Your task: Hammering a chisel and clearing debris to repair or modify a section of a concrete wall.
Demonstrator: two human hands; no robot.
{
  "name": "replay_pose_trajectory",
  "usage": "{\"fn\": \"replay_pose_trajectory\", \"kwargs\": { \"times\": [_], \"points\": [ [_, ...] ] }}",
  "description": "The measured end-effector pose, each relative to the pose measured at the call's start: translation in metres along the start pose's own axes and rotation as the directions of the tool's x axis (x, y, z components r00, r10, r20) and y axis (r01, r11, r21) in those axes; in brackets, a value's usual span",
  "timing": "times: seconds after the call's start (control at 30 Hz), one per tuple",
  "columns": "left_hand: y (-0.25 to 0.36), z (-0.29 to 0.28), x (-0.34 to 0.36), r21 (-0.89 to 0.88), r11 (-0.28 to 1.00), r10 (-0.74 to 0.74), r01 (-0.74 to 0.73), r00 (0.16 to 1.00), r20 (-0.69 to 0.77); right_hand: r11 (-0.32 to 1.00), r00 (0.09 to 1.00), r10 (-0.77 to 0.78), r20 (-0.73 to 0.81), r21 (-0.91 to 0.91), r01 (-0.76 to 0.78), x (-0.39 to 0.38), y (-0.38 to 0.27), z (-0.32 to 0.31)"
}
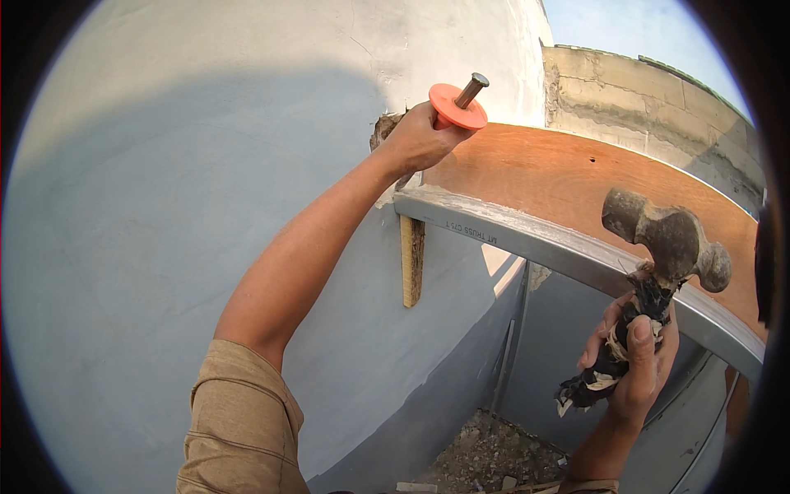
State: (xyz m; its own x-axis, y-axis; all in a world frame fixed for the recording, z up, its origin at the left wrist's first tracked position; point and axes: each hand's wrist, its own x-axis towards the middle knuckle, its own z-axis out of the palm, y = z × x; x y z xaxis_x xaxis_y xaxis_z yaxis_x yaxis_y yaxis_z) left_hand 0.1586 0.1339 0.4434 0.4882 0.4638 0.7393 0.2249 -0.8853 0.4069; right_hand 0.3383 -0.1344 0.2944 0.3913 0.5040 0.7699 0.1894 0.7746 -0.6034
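Note:
My left hand (420, 142) is raised at the wall, closed on a steel chisel with a round orange hand guard (448, 103). The chisel's struck end (477, 81) points up; its lower shaft runs down beside a rough broken patch (384, 132) in the plaster, just above a metal channel (448, 214). Its very tip is hard to make out. At the right my right hand (638, 354) grips a worn ball-peen hammer (666, 239) by a handle wrapped in tattered black material. The hammer head stands upright in front of the channel and plywood board, below the level of the chisel.
A grey plastered wall (148, 247) fills the left. An orange plywood board (543, 169) runs behind the channel, with a block wall (625, 82) beyond. A wooden strip (411, 263) hangs below the channel. Rubble (481, 453) lies on the ground between grey surfaces at the bottom.

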Motion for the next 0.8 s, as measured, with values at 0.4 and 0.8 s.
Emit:
{"fn": "replay_pose_trajectory", "kwargs": {
  "times": [0.4, 0.8],
  "points": [
    [-0.008, 0.009, 0.013, 0.001, 0.999, 0.036, -0.036, 0.997, -0.067, 0.911, 0.919, -0.386, 0.077, -0.126, 0.393, 0.169, -0.042, 0.074],
    [-0.015, -0.001, 0.011, -0.050, 0.999, 0.002, -0.006, 0.997, -0.078, 0.889, 0.886, -0.272, 0.375, -0.255, 0.381, 0.185, -0.093, 0.047]
  ]
}}
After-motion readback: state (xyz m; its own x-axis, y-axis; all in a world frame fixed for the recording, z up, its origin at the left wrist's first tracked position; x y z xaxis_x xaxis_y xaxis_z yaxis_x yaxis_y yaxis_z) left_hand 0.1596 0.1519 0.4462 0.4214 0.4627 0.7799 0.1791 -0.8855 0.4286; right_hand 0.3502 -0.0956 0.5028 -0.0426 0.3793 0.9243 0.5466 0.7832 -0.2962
